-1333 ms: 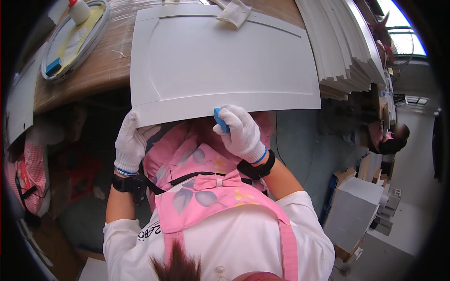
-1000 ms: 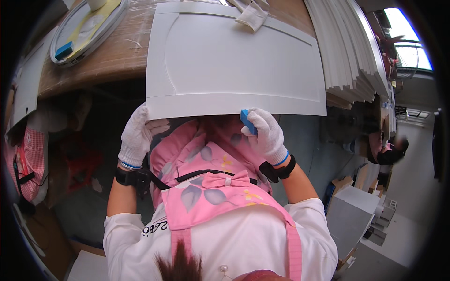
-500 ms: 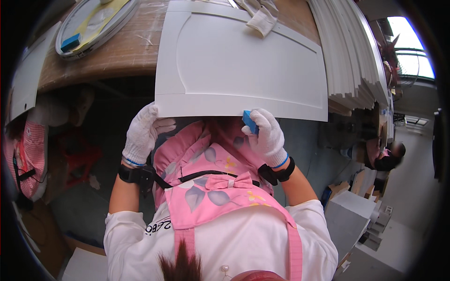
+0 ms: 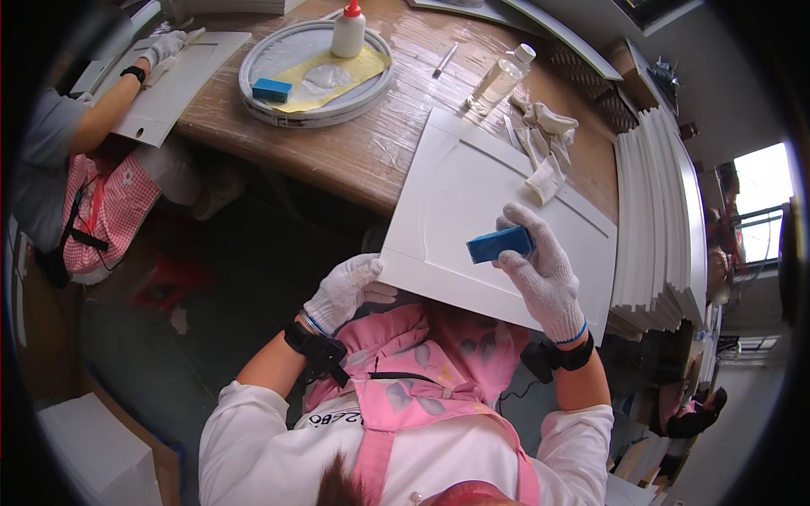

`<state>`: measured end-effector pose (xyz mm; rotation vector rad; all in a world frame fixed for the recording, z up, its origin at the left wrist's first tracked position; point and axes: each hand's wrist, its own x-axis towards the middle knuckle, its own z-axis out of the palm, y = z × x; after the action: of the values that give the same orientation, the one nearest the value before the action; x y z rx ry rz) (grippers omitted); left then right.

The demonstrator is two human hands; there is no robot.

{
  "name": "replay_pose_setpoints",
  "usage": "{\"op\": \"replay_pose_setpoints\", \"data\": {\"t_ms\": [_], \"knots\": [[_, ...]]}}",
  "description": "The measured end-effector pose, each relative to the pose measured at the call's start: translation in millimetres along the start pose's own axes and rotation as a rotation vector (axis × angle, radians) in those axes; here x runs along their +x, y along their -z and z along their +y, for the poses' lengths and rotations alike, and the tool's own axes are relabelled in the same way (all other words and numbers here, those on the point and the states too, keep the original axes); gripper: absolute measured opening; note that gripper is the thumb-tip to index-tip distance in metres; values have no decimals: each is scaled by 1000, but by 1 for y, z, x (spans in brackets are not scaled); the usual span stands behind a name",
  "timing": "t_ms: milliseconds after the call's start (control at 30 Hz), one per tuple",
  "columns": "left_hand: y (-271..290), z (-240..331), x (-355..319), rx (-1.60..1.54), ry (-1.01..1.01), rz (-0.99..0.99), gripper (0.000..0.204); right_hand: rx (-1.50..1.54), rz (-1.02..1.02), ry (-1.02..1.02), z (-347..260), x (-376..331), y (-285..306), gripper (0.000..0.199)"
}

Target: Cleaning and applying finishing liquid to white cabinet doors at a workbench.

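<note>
Panel sanding at the table edge.
The left hand [image 4: 348, 288] gripped the panel's [image 4: 472, 202] near corner; the right hand [image 4: 540, 270] held a blue block [image 4: 499, 244] on it.

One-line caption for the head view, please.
Gloved left hand steadies a white panel while right hand holds a blue block.

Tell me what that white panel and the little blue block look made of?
The white panel looks like painted wood or fibreboard: a matte, even coat with routed grooves. The blue block in the right hand may be a sanding sponge; its square, dull faces suggest foam.
</note>
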<state>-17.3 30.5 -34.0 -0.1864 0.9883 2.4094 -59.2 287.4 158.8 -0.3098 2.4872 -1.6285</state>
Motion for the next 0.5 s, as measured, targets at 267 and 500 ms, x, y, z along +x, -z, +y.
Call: {"op": "replay_pose_setpoints", "data": {"t_ms": [267,500], "knots": [[4,-5,-3,-140,35,-105,42,-352,77,376,-39,195,-77,51],[5,-6,-3,-226,47,-216,59,-544,-57,539,-20,305,-143,45]]}}
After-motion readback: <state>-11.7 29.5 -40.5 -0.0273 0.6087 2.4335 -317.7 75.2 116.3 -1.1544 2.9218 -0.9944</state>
